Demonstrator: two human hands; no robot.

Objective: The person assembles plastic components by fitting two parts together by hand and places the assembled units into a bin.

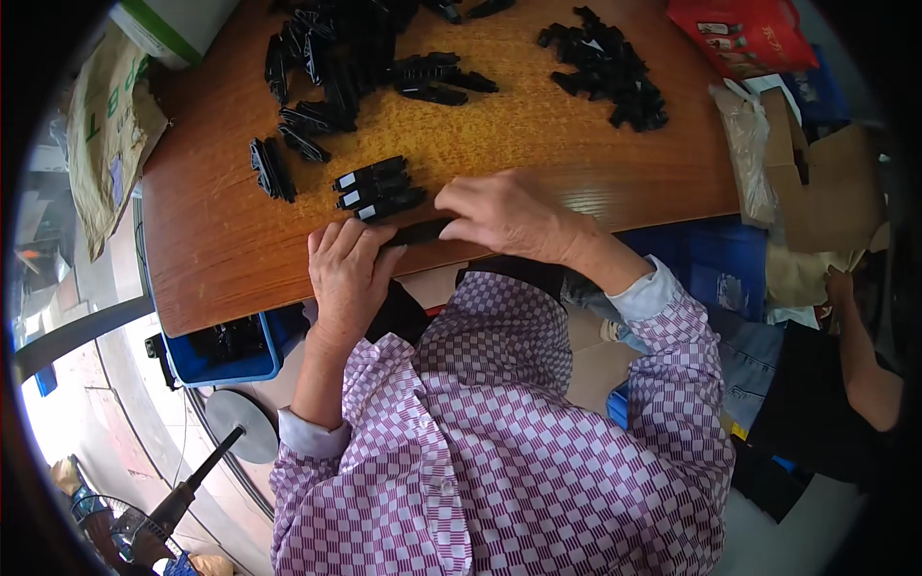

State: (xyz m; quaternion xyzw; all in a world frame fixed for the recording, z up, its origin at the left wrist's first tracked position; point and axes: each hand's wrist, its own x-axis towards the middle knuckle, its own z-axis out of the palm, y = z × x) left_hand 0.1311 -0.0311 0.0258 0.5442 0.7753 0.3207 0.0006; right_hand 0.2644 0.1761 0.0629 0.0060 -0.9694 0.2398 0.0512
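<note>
Near the table's front edge, a narrow black plastic part (421, 233) spans the gap between my hands. My left hand (348, 269) pinches its left end between thumb and fingers. At the other end, the thumb and bent fingers of my right hand (509, 216) close on it, partly hiding that end. Just beyond my hands, a few black parts with white labels (376, 188) lie side by side. Farther left sits a small bundle of black parts (272, 170).
Black parts are heaped at the table's back left (331, 58), with another pile (615, 72) at the back right. A red bag (744, 36) lies at the far right corner, above an open cardboard box (826, 187). A blue bin (274, 350) stands under the left edge. A co-worker's arm (860, 350) shows at right.
</note>
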